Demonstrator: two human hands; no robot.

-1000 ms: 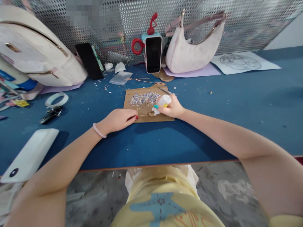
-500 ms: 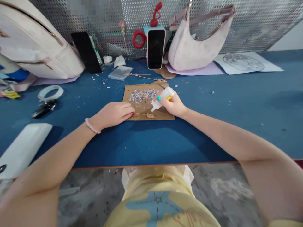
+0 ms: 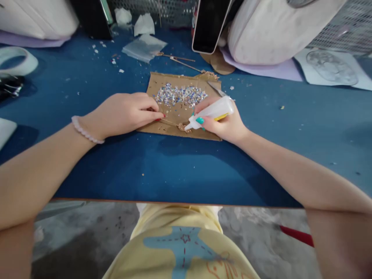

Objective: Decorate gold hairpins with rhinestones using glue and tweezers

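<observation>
A brown cardboard sheet (image 3: 174, 128) lies on the blue table (image 3: 180, 170), with a heap of small shiny flakes (image 3: 180, 94) on its far half. My left hand (image 3: 122, 113) rests on the sheet's left edge and pinches a thin wooden stick (image 3: 170, 122) that lies across the cardboard. The stick ends in a small brownish blob (image 3: 183, 127). My right hand (image 3: 225, 123) grips a small white glue bottle (image 3: 210, 112), tilted so that its nozzle touches that blob.
A black phone (image 3: 209, 24) leans upright at the back beside a pale pink handbag (image 3: 273, 33). More thin sticks (image 3: 181, 62), a clear plastic bag (image 3: 143, 47), paper scraps, a white tape roll (image 3: 17, 64) and a printed sheet (image 3: 331, 69) lie around.
The view has moved closer and lower over the cardboard. My right hand has brought the bottle's nozzle down onto the blob at the stick's end. My left hand still holds the stick.
</observation>
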